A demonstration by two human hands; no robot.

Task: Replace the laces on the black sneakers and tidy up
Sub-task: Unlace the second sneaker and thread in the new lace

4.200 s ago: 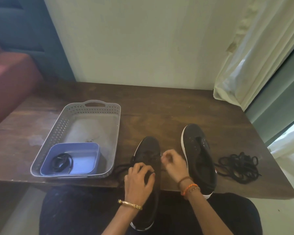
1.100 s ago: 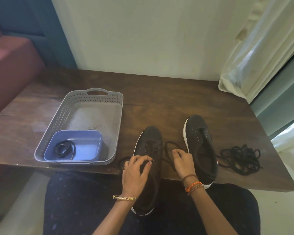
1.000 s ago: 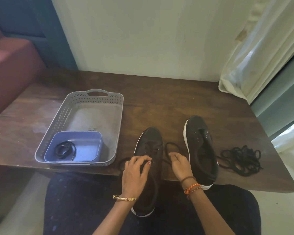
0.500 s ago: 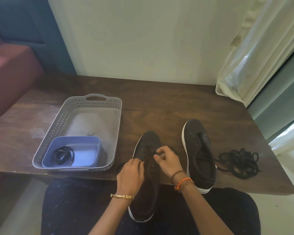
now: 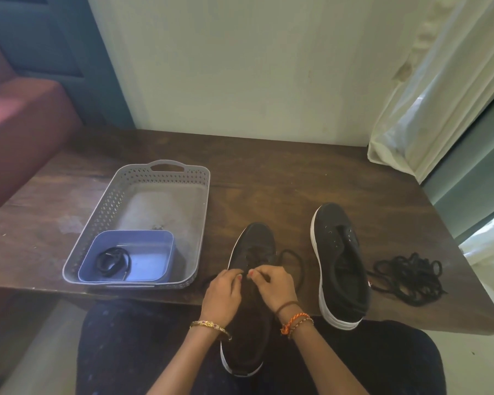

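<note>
Two black sneakers with white soles lie toe-away on the wooden table (image 5: pixel 268 172). The left sneaker (image 5: pixel 253 246) overhangs the front edge onto my lap. My left hand (image 5: pixel 223 295) and my right hand (image 5: pixel 271 286) meet over its eyelets, fingertips pinched on a black lace (image 5: pixel 293 259) that loops out to the right of the shoe. The right sneaker (image 5: pixel 340 260) has no lace in its eyelets. A loose pile of black laces (image 5: pixel 408 276) lies to its right.
A grey perforated basket (image 5: pixel 154 178) sits at the left, holding a blue tub (image 5: pixel 143 238) with a coiled black lace (image 5: pixel 113 260). A white curtain (image 5: pixel 428 104) hangs at the right, a red seat (image 5: pixel 17 132) at the left.
My right hand pulled the lace out to the right, then came back over the left sneaker. Both hands now meet at the eyelets. The view shifted slightly.
</note>
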